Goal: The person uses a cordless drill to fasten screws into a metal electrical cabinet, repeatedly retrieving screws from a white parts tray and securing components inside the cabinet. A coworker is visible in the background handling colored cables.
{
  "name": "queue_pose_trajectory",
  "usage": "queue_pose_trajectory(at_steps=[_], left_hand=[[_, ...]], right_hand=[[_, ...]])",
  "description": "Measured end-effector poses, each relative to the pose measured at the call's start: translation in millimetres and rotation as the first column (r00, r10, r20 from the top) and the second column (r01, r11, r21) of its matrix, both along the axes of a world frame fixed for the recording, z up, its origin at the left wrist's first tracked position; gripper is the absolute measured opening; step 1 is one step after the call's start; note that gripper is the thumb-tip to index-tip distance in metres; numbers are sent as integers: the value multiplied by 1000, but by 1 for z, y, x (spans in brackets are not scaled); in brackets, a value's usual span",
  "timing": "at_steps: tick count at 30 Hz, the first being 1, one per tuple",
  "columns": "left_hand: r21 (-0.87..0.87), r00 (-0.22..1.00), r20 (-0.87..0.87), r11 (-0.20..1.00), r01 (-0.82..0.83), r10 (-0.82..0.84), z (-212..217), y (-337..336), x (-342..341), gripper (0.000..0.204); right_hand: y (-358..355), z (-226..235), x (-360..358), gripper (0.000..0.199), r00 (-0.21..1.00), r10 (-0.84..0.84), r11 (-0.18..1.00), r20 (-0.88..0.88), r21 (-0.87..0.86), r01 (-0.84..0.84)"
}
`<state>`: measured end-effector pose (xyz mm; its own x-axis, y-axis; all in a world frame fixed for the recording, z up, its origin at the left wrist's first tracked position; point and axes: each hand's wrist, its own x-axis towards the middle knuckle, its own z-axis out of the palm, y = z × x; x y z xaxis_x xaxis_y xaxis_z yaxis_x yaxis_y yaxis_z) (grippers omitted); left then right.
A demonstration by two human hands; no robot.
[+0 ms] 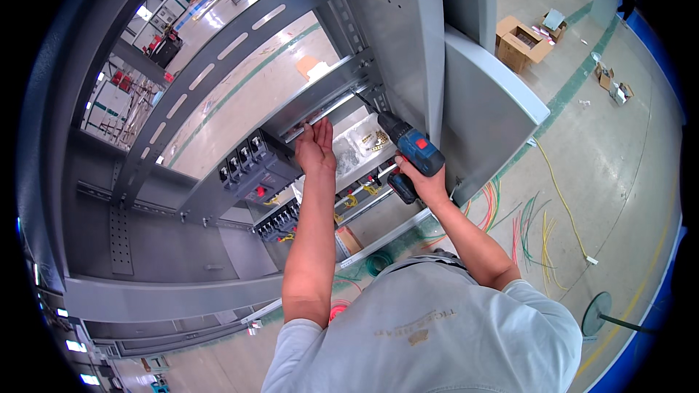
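Observation:
My right hand [426,182] grips a blue and black cordless drill [409,147]. Its bit points up and left at the right end of a shiny metal rail [324,113] inside a grey cabinet frame [408,36]. My left hand [315,147] presses flat against the rail, fingers up, holding it in place. Just right of that hand lie clear plastic bags of small brass-coloured hardware [368,142]. A black breaker block [256,167] sits on the frame to the left of my left hand.
More black terminal parts [280,222] with yellow wires sit below. Coloured wire offcuts [535,229] lie on the concrete floor at right. Open cardboard boxes [520,44] stand further back. A round stand base [598,314] is at lower right.

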<state>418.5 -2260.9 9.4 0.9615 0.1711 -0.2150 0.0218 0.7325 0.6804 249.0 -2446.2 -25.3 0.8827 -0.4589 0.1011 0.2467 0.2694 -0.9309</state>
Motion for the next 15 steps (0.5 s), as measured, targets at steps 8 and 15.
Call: queue_pose_trajectory(at_steps=[8, 15], left_hand=[[-11, 1000, 3, 1000, 9, -9, -3, 2, 3, 16], [-26, 1000, 2, 1000, 5, -5, -1, 1, 2, 16]], right_hand=[[-2, -6, 4, 22, 999, 37, 996, 5, -78, -37], [-1, -12, 5, 23, 1000, 14, 995, 24, -97, -12]])
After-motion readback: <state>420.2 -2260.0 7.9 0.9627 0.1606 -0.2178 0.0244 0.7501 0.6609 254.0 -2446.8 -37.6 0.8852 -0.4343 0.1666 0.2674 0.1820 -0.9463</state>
